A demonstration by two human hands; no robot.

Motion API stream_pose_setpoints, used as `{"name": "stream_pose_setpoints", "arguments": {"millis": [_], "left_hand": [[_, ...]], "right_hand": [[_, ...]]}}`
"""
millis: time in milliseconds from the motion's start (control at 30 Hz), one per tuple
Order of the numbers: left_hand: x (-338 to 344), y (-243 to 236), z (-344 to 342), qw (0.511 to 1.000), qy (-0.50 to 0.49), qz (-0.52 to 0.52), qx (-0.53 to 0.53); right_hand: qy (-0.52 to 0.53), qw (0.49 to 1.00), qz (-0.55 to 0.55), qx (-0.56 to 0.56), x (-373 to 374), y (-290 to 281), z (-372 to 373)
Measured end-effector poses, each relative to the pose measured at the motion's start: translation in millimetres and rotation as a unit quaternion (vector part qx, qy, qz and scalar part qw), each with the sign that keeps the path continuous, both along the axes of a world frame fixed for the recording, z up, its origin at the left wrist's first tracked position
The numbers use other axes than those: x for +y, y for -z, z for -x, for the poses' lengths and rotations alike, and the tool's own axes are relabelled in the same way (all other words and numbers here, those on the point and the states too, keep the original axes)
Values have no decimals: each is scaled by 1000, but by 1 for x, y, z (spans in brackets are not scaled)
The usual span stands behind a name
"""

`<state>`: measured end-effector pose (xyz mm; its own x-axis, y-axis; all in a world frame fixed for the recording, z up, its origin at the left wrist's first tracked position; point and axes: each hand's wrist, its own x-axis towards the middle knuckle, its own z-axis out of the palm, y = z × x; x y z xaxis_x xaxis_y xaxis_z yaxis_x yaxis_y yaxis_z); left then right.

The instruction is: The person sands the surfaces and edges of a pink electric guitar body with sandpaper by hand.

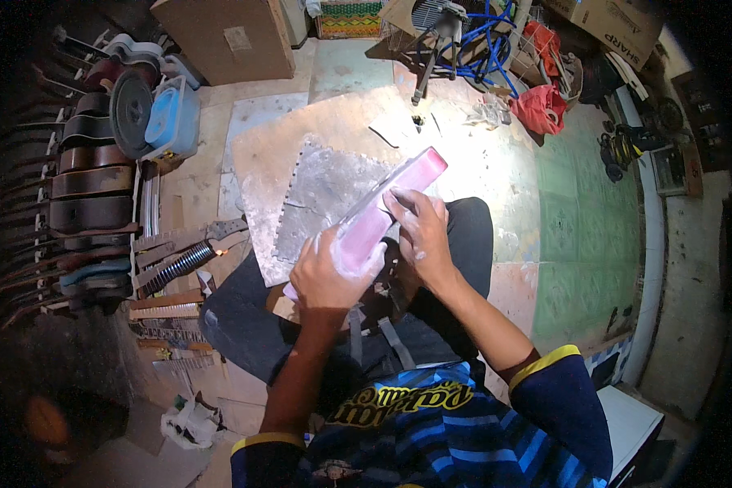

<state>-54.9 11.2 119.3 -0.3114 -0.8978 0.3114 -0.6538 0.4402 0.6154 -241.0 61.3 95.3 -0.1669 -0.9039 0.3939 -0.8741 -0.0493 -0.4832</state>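
A long pink block (419,177) with a rounded, redder far end slants across my lap, whitish dust on its face. My left hand (333,264) is wrapped round its lower part, thumb along the near side. Bent fingers of my right hand (417,232) press on the block's upper face about midway along. Whether a small thing lies under those fingertips I cannot make out. Beneath the block is a dusty grey mat (333,187) with a notched edge, lying on a brown board (260,154) on the floor.
Several guitar-like bodies (93,179) stand in a row at the left. Beside them are a blue plastic tub (179,122) and loose tools, including a black coiled spring (179,267). A cardboard box (232,41), blue hose (496,61) and red bag (538,110) lie beyond.
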Motion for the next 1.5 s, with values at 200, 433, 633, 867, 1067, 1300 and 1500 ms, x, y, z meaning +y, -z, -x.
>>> {"name": "stream_pose_setpoints", "arguments": {"millis": [200,433,633,867,1067,1300,1500], "left_hand": [[-2,-3,0,1000,-2,-3,3],[-6,-7,2,1000,-6,-20,-2],[-6,-6,-2,999,-2,-36,4],[1,-5,0,1000,17,-13,17],[-6,0,-2,1000,8,-14,8],[-8,1,-6,1000,9,-4,21],[-3,-6,0,1000,11,-24,1]], "right_hand": [[-18,998,24,-49,10,1,-5],[-4,999,30,-43,11,-7,-9],[-7,999,35,-22,6,13,-10],[15,997,37,60,-10,5,14],[40,997,34,49,-13,11,42],[48,995,63,66,-23,26,54],[-36,987,78,135,1,23,34]]}}
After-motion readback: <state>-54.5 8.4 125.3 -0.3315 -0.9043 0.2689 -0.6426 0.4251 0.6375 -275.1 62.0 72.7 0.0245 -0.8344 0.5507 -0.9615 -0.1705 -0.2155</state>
